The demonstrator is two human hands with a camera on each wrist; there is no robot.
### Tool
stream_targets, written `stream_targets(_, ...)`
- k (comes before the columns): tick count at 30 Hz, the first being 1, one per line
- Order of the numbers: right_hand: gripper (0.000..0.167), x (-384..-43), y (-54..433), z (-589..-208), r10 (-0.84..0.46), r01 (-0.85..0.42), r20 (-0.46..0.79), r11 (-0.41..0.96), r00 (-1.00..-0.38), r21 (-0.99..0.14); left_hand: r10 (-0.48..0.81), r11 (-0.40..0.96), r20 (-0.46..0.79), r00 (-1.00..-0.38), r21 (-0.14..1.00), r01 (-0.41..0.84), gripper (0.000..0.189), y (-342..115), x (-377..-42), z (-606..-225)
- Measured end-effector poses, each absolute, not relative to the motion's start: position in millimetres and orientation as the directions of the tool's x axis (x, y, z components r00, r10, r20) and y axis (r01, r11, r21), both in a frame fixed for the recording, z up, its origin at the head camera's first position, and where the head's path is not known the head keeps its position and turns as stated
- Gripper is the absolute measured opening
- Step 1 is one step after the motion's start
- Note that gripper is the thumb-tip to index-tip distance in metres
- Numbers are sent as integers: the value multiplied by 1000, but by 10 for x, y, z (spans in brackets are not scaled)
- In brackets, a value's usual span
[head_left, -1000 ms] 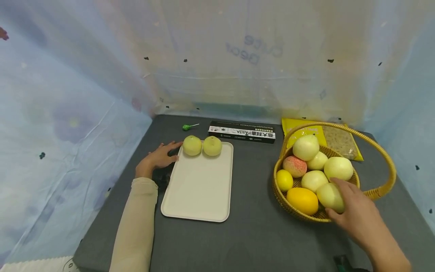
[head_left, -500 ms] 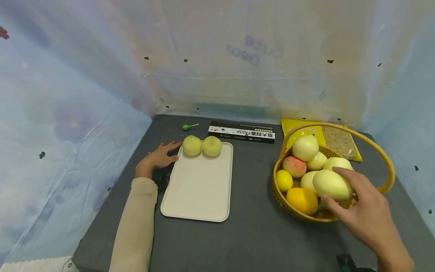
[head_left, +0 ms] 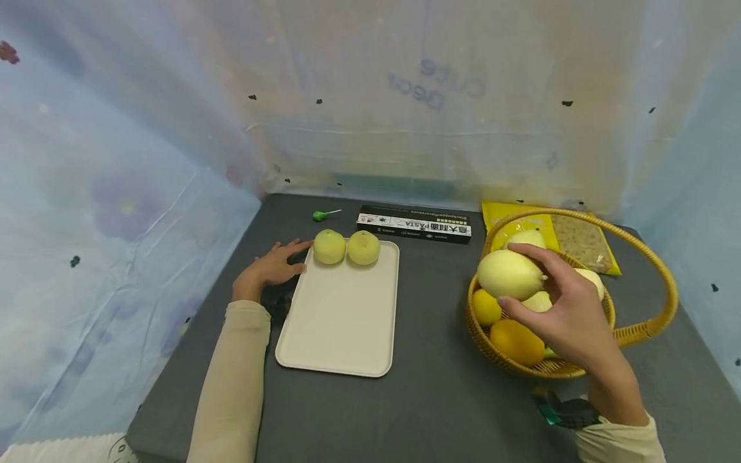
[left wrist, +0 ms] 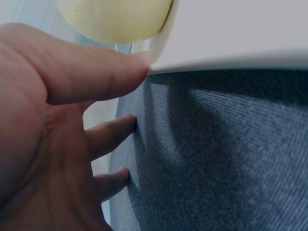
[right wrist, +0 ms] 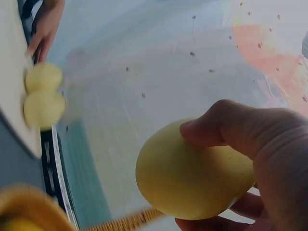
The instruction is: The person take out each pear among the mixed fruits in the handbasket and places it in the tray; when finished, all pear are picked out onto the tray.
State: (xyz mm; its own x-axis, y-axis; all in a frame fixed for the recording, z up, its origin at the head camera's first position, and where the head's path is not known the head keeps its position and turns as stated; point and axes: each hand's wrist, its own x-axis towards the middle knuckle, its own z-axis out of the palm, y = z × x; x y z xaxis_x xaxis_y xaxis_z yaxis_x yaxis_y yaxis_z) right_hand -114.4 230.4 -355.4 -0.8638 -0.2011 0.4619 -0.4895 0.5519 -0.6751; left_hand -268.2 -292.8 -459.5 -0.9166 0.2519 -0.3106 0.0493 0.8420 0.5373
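Note:
My right hand (head_left: 570, 308) grips a pale yellow-green pear (head_left: 509, 274) between thumb and fingers, above the left part of a wicker basket (head_left: 483, 347). The pear also shows large in the right wrist view (right wrist: 190, 171). Under and behind the hand, the basket holds more pale pears, a yellow lemon (head_left: 486, 307) and an orange-yellow fruit (head_left: 517, 343); some fruit is hidden. My left hand (head_left: 278, 265) lies at the left edge of a white tray (head_left: 341, 315), fingers spread, its thumb (left wrist: 110, 72) touching the rim. Two pale pears (head_left: 346, 247) sit side by side at the tray's far end.
A black pasta box (head_left: 413, 224) lies at the back of the grey table (head_left: 434, 386), with a green lollipop (head_left: 320, 216) to its left. A yellow packet (head_left: 581, 241) lies behind the basket, whose tall handle (head_left: 654, 257) arches over its right side. Patterned curtains surround the table.
My right hand has lifted the pear from the near right of the basket and carried it up and left. The left hand keeps its place at the tray.

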Motion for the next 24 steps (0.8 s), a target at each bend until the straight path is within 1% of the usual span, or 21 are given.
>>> stream_targets(2, 84, -1240, 2188, -3562, -239, -515, 460, 481, -855, -709, 253, 843, -310, -916, 536, 51, 69, -2925, -2677, -4586)
stream_targets(4, 83, -1334, 2070, -3588, -277, -544, 468, 432, -839, -719, 254, 841, -312, -916, 538, 50, 69, -2916, -2670, -4583)
stream_targets(9, 79, -1559, 1723, -3665, -358, -580, 468, 343, -808, -739, 252, 843, -311, -916, 536, 50, 69, -2913, -2684, -4595)
stream_targets(17, 75, -1808, 1149, -3747, -442, -563, 425, 248, -790, -788, 248, 844, -307, -919, 535, 49, 69, -2921, -2684, -4564)
stream_targets(24, 72, -1994, 761, -3887, -465, -518, 383, 205, -798, -831, 241, 837, -308, -920, 546, 37, 70, -2917, -2678, -4585)
